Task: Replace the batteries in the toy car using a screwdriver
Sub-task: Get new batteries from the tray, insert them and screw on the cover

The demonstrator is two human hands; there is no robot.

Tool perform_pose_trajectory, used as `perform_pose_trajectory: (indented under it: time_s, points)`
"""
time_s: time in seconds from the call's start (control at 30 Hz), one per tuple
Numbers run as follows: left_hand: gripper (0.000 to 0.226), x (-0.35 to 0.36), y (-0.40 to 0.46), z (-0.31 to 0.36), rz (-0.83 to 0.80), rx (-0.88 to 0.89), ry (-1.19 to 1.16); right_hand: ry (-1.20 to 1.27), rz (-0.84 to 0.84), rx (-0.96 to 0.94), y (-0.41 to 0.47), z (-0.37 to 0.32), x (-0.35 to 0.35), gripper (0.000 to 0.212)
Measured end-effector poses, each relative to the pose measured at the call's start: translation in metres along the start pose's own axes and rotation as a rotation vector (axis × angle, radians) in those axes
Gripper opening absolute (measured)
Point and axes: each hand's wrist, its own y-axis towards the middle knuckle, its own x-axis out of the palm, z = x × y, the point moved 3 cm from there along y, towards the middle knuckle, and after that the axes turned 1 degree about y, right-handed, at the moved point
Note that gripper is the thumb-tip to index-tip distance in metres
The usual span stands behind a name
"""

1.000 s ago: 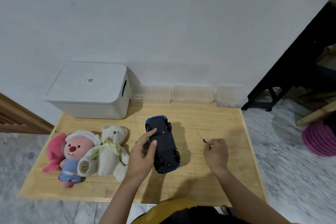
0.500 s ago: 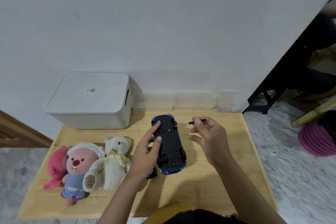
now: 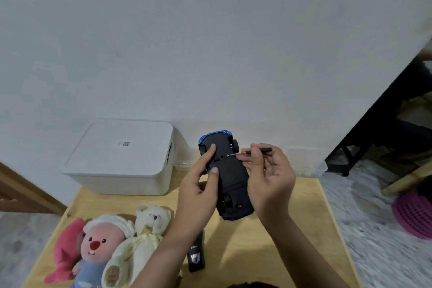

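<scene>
Lifted off the bench (image 3: 275,248) since before, the upturned car (image 3: 228,177) sits gripped in the left hand (image 3: 198,192) while the right hand (image 3: 268,177) pinches the screwdriver (image 3: 251,151), tip at a screw, apparently starting unscrewing; next, steady turning.

White box (image 3: 121,156), two plush toys (image 3: 100,248) on table (image 3: 292,229).

1. The single head view looked forward and down from above the wooden table (image 3: 292,229).
2. It sat close; both forearms entered from the lower edge.
3. The white wall (image 3: 210,42) filled the upper frame.
</scene>
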Motion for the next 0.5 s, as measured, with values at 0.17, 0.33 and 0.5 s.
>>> perform_pose_trajectory:
  time_s: [0.17, 0.33, 0.5]
  points:
    - [0.048, 0.005, 0.0, 0.007, 0.02, 0.041, 0.005, -0.029, 0.002, -0.142, 0.004, -0.007, -0.002, 0.005]
    - [0.048, 0.008, -0.004, 0.012, 0.031, 0.056, 0.013, -0.021, -0.003, -0.181, 0.003, -0.012, -0.005, 0.006]
    - [0.048, 0.011, -0.007, 0.015, 0.044, 0.072, 0.016, -0.013, -0.011, -0.188, 0.004, -0.014, -0.007, 0.005]
